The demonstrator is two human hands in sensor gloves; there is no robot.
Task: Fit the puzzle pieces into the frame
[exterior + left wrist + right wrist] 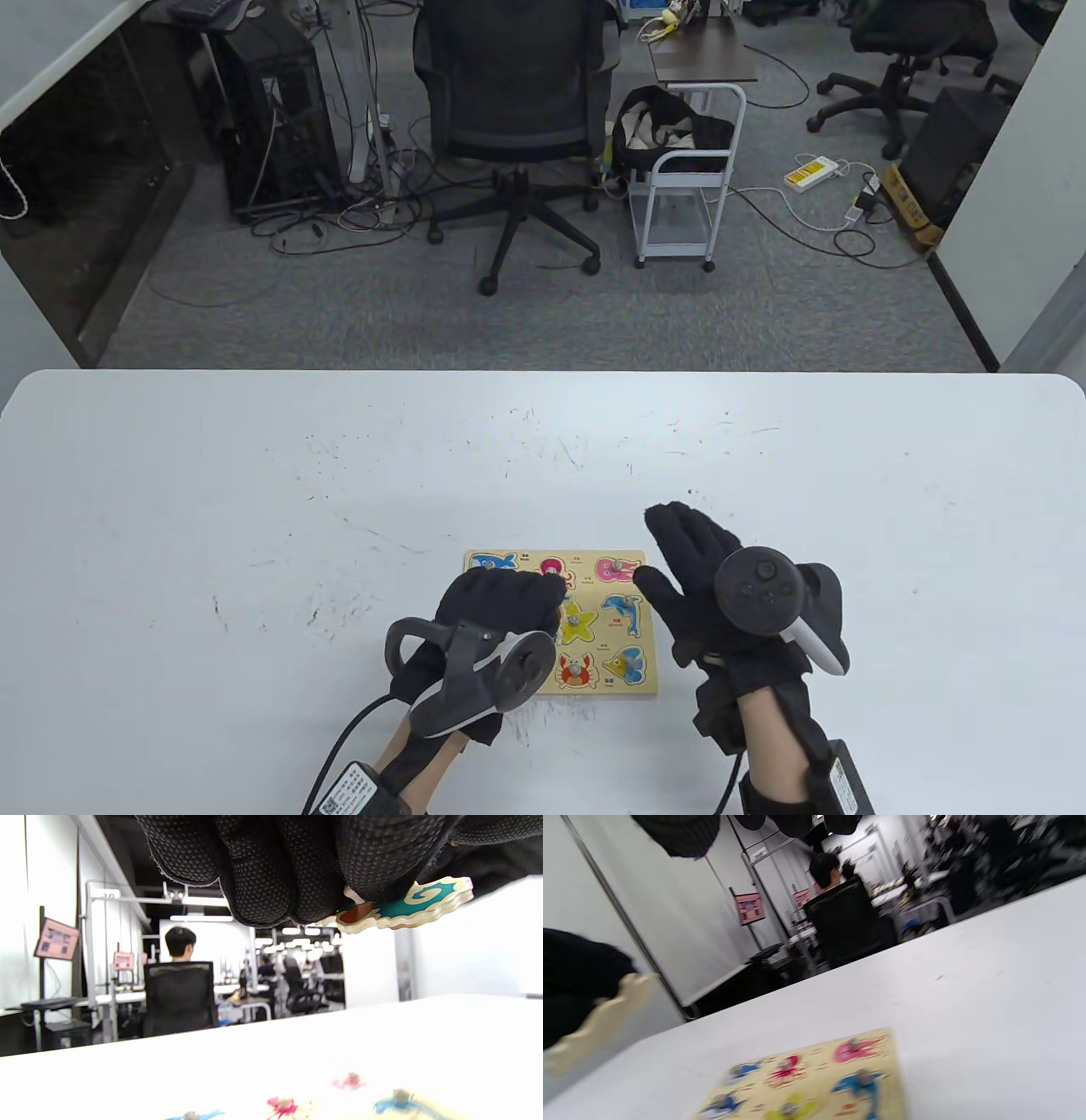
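Note:
A wooden puzzle frame lies near the table's front edge, with several animal pieces seated in it: a blue shark, a pink one, a yellow starfish, a red crab. The frame also shows blurred in the right wrist view. My left hand hovers over the frame's left part and holds a teal and cream puzzle piece above it. My right hand is open, fingers spread, raised beside the frame's right edge, holding nothing.
The white table spreads around the frame. Beyond its far edge stand an office chair and a white cart on the floor.

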